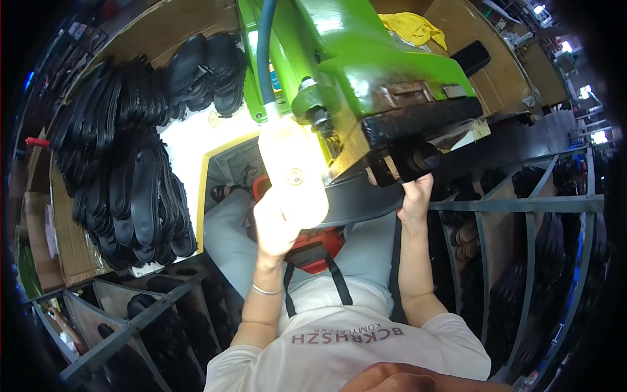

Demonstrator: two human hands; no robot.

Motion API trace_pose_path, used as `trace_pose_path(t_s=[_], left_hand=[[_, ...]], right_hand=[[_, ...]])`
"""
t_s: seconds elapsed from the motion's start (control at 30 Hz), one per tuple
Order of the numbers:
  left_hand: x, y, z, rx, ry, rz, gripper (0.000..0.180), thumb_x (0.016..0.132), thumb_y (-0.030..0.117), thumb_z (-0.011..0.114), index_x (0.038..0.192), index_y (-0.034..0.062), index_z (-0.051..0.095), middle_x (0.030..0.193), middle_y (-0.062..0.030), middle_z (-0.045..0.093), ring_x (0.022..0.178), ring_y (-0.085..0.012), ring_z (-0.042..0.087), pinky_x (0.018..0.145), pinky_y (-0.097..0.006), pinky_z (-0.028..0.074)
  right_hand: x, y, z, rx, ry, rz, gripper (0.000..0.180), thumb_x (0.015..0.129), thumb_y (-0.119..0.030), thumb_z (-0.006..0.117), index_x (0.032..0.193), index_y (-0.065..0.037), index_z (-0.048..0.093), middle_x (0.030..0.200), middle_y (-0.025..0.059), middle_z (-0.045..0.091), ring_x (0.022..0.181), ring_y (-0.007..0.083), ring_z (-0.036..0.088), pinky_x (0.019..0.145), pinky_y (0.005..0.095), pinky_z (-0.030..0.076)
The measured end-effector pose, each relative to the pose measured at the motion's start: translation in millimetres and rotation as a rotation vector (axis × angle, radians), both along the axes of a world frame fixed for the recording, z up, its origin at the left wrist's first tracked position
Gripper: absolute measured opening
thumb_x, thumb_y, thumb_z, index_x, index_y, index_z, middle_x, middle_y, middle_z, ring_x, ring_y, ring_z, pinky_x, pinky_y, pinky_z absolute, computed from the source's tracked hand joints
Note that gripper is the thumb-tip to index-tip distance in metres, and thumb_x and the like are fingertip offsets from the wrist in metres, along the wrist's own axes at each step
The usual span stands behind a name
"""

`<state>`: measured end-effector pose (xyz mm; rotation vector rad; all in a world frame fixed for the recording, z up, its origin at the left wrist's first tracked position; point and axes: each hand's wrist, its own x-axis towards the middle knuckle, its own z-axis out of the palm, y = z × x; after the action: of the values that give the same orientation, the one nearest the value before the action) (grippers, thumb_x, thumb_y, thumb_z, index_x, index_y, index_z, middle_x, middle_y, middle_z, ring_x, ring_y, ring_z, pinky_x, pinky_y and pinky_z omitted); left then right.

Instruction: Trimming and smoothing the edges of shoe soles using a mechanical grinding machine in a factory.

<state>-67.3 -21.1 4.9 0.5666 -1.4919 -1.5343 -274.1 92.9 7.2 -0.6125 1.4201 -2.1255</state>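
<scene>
Where the lamp (297, 157) glares, the left hand (277, 230) blurs.

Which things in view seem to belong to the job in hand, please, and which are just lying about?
Likely part of the job:
green machine, right hand by its dark front end
lit lamp, its glare partly hiding the left hand
black shoe soles, stacked at left

Probably just lying about:
yellow cloth
cardboard at right

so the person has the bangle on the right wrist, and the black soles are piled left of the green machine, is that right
Not quite: the head view shows the bangle on the wrist of the left hand. The black soles are indeed piled left of the green machine.
</scene>
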Motion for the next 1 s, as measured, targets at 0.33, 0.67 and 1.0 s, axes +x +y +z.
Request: trace_pose_path(t_s=[0.33, 0.67, 1.0], left_hand=[[95.3, -7.1, -32.8, 0.379, 0.040, 0.026, 0.026, 0.069, -0.007, 0.070, 0.088, 0.0000, 0.053, 0.086, -0.0095, 0.062, 0.077, -0.0130, 0.058, 0.072, -0.026, 0.048], [74.0, 61.0, -60.9, 0.414, -0.180, -0.098, 0.030, 0.070, -0.014, 0.070, 0.082, 0.0020, 0.048, 0.085, -0.0084, 0.060, 0.079, -0.0119, 0.058, 0.075, -0.026, 0.049], [-15.8, 73.4, -51.7, 0.217, -0.115, -0.324, 0.040, 0.082, -0.004, 0.063, 0.118, -0.0042, 0.046, 0.101, -0.0122, 0.059, 0.086, -0.0163, 0.062, 0.076, -0.029, 0.054]], right_hand=[[67.5, -36.9, -3.3, 0.028, -0.015, 0.210, 0.046, 0.071, 0.004, 0.069, 0.112, 0.003, 0.049, 0.105, 0.0084, 0.059, 0.097, 0.0135, 0.056, 0.087, 0.0274, 0.044], [70.8, -39.2, -23.2, 0.107, 0.167, 0.180, 0.034, 0.070, -0.002, 0.074, 0.099, 0.004, 0.056, 0.094, 0.0079, 0.061, 0.083, 0.0133, 0.058, 0.076, 0.0274, 0.048], [91.5, 43.4, -56.1, 0.035, -0.010, -0.074, 0.041, 0.091, -0.009, 0.052, 0.125, 0.002, 0.032, 0.118, 0.0119, 0.049, 0.107, 0.0149, 0.048, 0.091, 0.0279, 0.039]])
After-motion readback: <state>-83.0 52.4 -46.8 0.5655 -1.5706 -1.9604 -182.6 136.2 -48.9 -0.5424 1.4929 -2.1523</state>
